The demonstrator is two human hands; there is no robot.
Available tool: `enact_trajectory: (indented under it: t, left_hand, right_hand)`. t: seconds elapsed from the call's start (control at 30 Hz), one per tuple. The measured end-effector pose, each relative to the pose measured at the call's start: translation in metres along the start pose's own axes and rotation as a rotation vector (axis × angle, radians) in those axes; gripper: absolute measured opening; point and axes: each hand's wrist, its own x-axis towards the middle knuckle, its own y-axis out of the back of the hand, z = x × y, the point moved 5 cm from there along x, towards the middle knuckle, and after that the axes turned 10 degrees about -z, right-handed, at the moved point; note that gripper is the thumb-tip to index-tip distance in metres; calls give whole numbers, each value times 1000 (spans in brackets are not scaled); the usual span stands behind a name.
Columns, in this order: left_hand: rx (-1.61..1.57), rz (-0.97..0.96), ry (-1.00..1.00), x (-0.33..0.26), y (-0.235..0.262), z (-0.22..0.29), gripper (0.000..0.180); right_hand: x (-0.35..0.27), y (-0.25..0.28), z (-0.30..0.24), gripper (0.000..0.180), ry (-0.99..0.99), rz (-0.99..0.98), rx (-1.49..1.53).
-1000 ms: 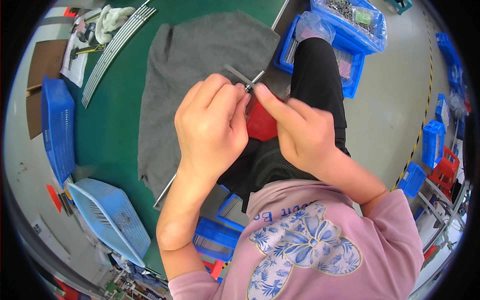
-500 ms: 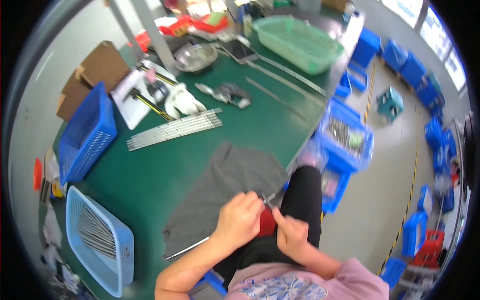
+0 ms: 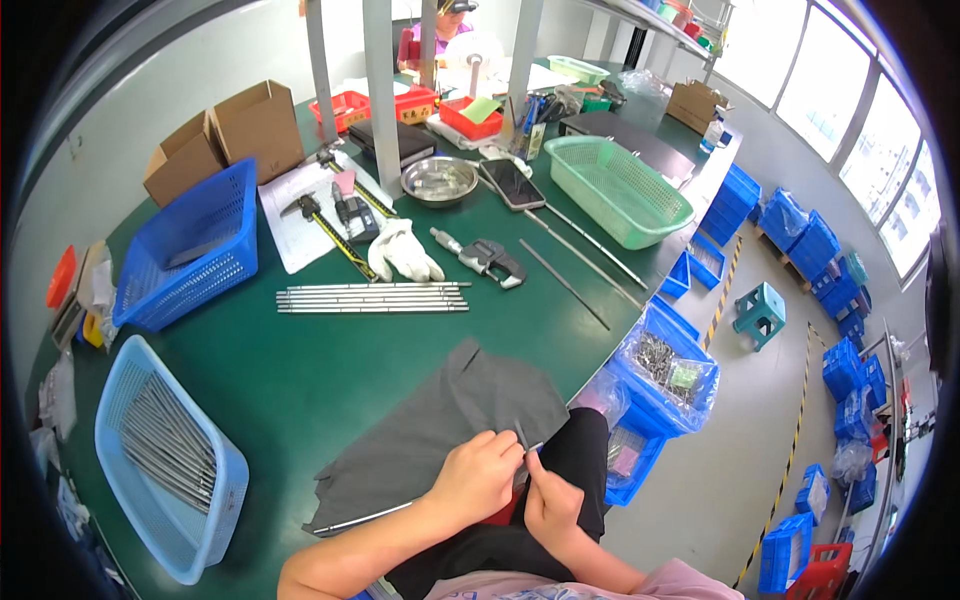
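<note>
My left hand [image 3: 478, 478] is closed around a thin metal rod [image 3: 362, 519], whose far part shows past my left forearm, over the cloth's near edge. Close to its right, my right hand [image 3: 552, 497] has its fingers curled and thumb raised at the rod's end. A short, narrow grey piece [image 3: 520, 434] sticks up between the two hands; its kind is too small to tell. Whatever my right fingers grip is mostly hidden. Beneath and beyond my hands, a dark grey cloth [image 3: 430, 420] lies on the green table [image 3: 300, 370].
Several metal rods [image 3: 372, 298] lie side by side beyond the cloth, near a micrometer [image 3: 482, 257], white glove [image 3: 404, 250] and caliper [image 3: 335, 237]. A light blue basket [image 3: 228, 500] holds more rods at left. Blue bins [image 3: 640, 470] stand beside the table at right.
The view has tilted up, showing more of the table's far side and a person there. My hands remain close together at the rod's end.
</note>
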Motion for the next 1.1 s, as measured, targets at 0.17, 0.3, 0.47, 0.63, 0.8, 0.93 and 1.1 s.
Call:
enact_trajectory:
  t: [0.17, 0.3, 0.47, 0.63, 0.8, 0.93, 1.1]
  left_hand:
    - [-44, 13, -28, 4, 1, 4, 12]
    - [-29, -5, -15, 0, 3, 5, 12]
    - [-22, -6, -57, 5, -4, 5, 12]
    - [43, 0, -60, 3, 4, 1, 13]
    - [10, 9, -50, 2, 3, 4, 13]
    - [1, 19, -76, 0, 4, 4, 14]
    - [12, -18, -38, 1, 5, 1, 15]
  right_hand:
    - [-13, 10, -2, 46, -24, -9, -15]
    - [-1, 0, -3, 47, 12, 33, -14]
    - [-20, 4, 3, 48, -52, -3, -49]
    - [-11, -11, 3, 49, -27, 67, -42]
    - [-9, -6, 0, 51, -34, 25, -70]
    - [-19, -12, 2, 52, -17, 52, -88]
    - [-10, -11, 1, 55, 11, 25, -62]
